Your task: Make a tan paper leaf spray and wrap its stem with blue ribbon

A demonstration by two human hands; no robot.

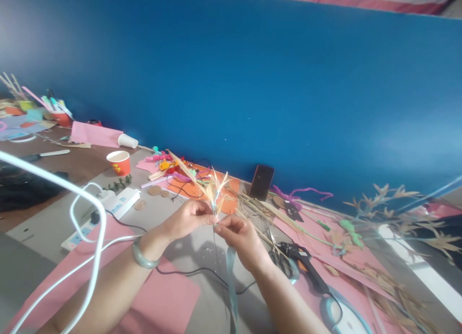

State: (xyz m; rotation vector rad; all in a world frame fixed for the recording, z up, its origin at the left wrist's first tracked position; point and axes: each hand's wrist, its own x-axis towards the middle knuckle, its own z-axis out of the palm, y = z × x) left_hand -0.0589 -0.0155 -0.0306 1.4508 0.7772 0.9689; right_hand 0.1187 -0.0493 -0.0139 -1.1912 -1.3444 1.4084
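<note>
Both hands meet at the middle of the view, around a small flower [212, 189] of pale, dried-looking leaves on a thin dark stem [216, 257]. My left hand [191, 219], with a pale green bangle [143, 255] on its wrist, pinches the flower's base. Just beside it, my right hand [240, 235] has thumb and forefinger pressed together at the top of the stem. A grey-blue ribbon [231, 281] hangs down from my right fingers. Whatever else lies between the fingertips is hidden.
A black glue gun [306, 264] and scissors [283, 264] lie on the right near pink paper [346, 242]. A phone [262, 182] leans against the blue wall [249, 93]. Left are a red paper cup [119, 163], a power strip [124, 202] and a white cable [99, 257] looping close.
</note>
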